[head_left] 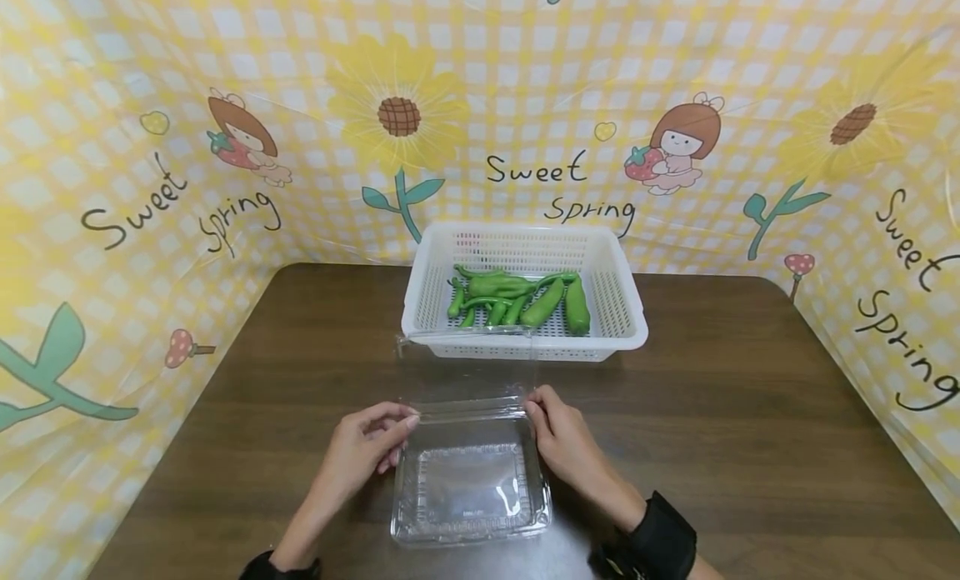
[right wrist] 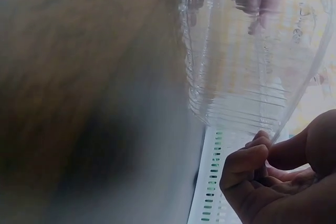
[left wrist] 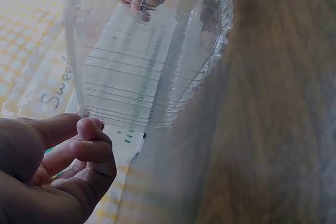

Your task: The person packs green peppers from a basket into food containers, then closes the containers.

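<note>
Hands at the near middle of the brown surface (head_left: 750, 413), one on each side of a clear plastic clamshell box (head_left: 468, 492). Left hand (head_left: 367, 447): thumb and curled fingers (left wrist: 86, 148) pinch the left end of the box's hinged lid edge. Right hand (head_left: 566, 442): fingers (right wrist: 244, 163) curled likewise, pinching the right end of the same edge. Box tray sits flat on the surface between the wrists; lid (head_left: 465, 376) stands raised at the far side, its top edge just in front of a white perforated basket (head_left: 622, 313), perhaps touching it, contact not clear. Basket sits further back at centre and holds a heap of green peppers (head_left: 517, 301), lying mostly lengthwise. Dark bands on both wrists. Yellow checked backdrop (head_left: 480, 105) with sunflowers and "Sweet Spring" lettering wraps around the back and both sides.
</note>
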Action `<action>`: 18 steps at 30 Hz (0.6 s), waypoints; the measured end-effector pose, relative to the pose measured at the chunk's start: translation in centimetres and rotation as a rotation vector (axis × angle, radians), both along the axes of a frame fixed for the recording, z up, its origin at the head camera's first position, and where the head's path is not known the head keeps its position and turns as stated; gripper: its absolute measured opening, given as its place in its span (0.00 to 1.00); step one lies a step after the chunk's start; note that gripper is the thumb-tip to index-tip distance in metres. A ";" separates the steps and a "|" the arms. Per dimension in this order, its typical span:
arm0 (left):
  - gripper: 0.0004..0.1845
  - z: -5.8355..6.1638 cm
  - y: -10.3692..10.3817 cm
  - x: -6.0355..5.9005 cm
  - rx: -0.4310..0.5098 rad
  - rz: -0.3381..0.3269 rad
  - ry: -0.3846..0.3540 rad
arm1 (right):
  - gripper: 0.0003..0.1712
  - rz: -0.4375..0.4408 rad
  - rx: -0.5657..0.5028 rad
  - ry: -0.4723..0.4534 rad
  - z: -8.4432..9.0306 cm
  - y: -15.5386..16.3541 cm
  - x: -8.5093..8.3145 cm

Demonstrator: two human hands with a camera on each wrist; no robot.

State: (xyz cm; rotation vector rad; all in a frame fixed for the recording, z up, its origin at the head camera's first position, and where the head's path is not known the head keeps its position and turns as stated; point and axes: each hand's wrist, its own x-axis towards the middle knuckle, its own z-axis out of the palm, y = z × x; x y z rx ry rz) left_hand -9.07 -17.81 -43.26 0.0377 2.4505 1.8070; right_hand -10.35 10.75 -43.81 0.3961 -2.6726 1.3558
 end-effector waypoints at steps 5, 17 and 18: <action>0.14 0.0 -0.6 0.0 0.023 0.025 0.009 | 0.03 0.016 0.000 0.035 -0.1 -0.8 -0.3; 0.17 -0.1 -2.2 0.1 0.027 0.068 -0.022 | 0.05 0.042 -0.017 0.010 -0.2 -2.4 -0.9; 0.16 -0.1 -2.3 0.1 0.024 0.070 -0.020 | 0.05 0.042 -0.021 0.001 -0.2 -2.6 -1.0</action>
